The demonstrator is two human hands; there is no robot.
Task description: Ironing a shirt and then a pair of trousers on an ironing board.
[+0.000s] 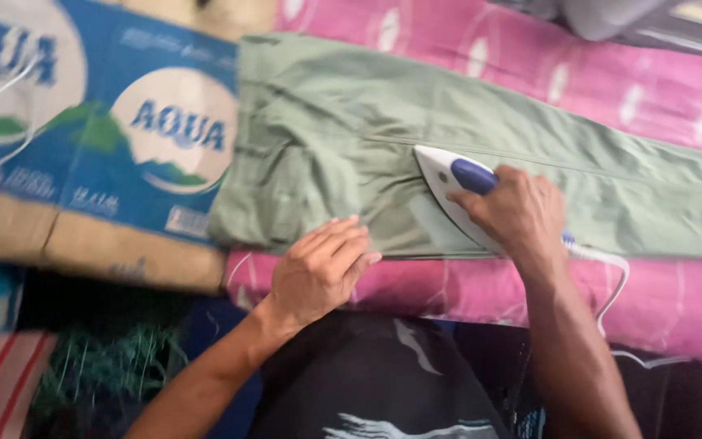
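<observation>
Ironing green trousers on a pink padded surface.

The right hand (517, 213) grips the blue handle of a white iron (442, 175) at the frame's centre, resting on the green trousers (343, 130). The left hand (318, 272), fingers flat and released, presses the trousers' lower edge on the pink surface (660, 97). A blue cardboard box (83, 130) lies at upper left.

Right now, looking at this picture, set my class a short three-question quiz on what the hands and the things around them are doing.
1. True or false: the iron rests on the green trousers.
2. Which hand grips the iron's handle?
A. left
B. right
C. both
3. Fill in: the left hand lies flat on the trousers' near ____.

Key:
1. True.
2. B: the right hand grips it.
3. Edge, above the pink cloth; a cardboard box lies alongside.
</observation>
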